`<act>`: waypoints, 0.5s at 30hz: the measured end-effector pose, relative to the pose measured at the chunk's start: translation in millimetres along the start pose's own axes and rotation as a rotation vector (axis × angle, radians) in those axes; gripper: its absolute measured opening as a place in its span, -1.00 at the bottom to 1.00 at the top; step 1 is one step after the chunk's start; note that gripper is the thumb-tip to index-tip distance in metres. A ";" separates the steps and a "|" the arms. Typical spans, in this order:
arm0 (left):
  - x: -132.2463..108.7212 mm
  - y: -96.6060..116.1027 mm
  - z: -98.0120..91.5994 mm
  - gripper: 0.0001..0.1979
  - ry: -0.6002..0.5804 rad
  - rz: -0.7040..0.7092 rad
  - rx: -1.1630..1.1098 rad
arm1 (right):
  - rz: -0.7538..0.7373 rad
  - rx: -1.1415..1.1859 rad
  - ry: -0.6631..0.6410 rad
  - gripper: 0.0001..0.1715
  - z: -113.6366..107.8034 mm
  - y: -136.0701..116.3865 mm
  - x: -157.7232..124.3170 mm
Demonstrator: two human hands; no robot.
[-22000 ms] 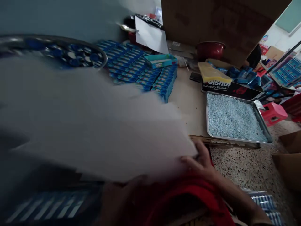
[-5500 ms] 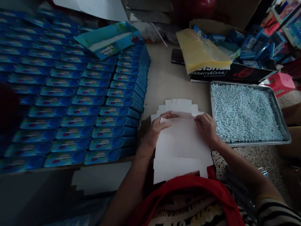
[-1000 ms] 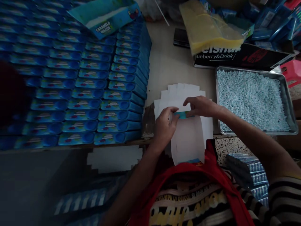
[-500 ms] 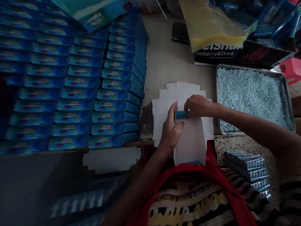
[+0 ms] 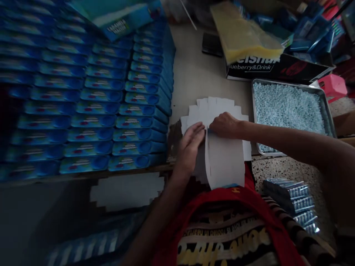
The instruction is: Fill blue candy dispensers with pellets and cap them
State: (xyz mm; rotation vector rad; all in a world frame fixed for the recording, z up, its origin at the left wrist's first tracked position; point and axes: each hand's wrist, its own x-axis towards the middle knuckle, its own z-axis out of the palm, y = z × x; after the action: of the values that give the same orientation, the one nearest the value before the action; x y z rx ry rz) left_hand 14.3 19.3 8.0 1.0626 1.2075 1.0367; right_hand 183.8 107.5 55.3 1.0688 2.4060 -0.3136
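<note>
A partly folded carton [image 5: 226, 159], white inside, lies in front of me with its near end against my red apron. My right hand [image 5: 225, 125] is closed at its far left corner, the fingertips curled down on the cardboard. My left hand [image 5: 190, 147] is open beside the carton's left edge, fingers stretched out and close together; its fingertips are near the far left corner, and I cannot tell whether they touch it. Beneath both hands and the carton, flat white carton blanks [image 5: 215, 107] lie in a pile on the table.
Rows of blue packed boxes [image 5: 129, 147] fill the left, a teal carton [image 5: 124, 26] on top. At right is a metal tray [image 5: 290, 111] of pale blue candies, behind it a black box [image 5: 280, 70] with yellow sheets [image 5: 244, 35]. Foil-wrapped packs [image 5: 291, 199] are stacked below right.
My left hand has moved left, its thumb off the carton's inner side. My right hand has shifted slightly left to the corner, and the teal strip at the far end is now mostly hidden.
</note>
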 end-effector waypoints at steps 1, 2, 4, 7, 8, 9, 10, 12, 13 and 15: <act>-2.3 7.0 -10.6 -0.52 0.029 0.059 0.039 | -0.006 -0.063 -0.012 -0.69 -0.4 3.6 -4.1; -4.4 15.3 -19.9 -0.55 0.061 0.131 0.105 | -0.022 -0.108 -0.016 -0.66 -0.3 7.0 -8.2; -3.9 33.7 -30.6 -0.63 0.111 0.266 0.298 | -0.058 -0.144 0.007 -0.61 1.2 11.8 -14.8; 20.7 58.6 -21.2 -0.69 0.068 0.345 0.683 | -0.025 -0.139 0.047 -0.60 3.4 10.8 -17.7; 35.2 64.7 -12.4 -0.68 -0.010 0.332 0.830 | 0.005 -0.135 0.059 -0.62 3.2 8.5 -17.4; 51.0 69.4 -2.2 -0.69 -0.133 0.288 0.969 | 0.037 -0.127 0.068 -0.64 2.6 5.8 -17.0; 66.8 72.9 8.6 -0.72 -0.262 0.223 1.103 | 0.067 -0.115 0.080 -0.65 1.8 3.0 -16.7; 92.8 76.8 27.8 -0.77 -0.393 0.103 1.345 | 0.136 -0.078 0.112 -0.66 0.2 -1.6 -17.0; 101.5 77.5 34.9 -0.78 -0.427 0.071 1.426 | 0.171 -0.055 0.126 -0.66 -0.4 -3.1 -17.5; 109.4 77.0 43.0 -0.80 -0.469 0.085 1.500 | 0.218 -0.010 0.145 -0.66 -1.0 -4.1 -18.6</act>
State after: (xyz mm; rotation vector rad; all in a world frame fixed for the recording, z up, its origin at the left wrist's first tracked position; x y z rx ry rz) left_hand 62.1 138.6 64.8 2.3079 1.4708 -0.3066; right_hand 191.2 93.4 65.9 1.3767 2.3830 -0.1533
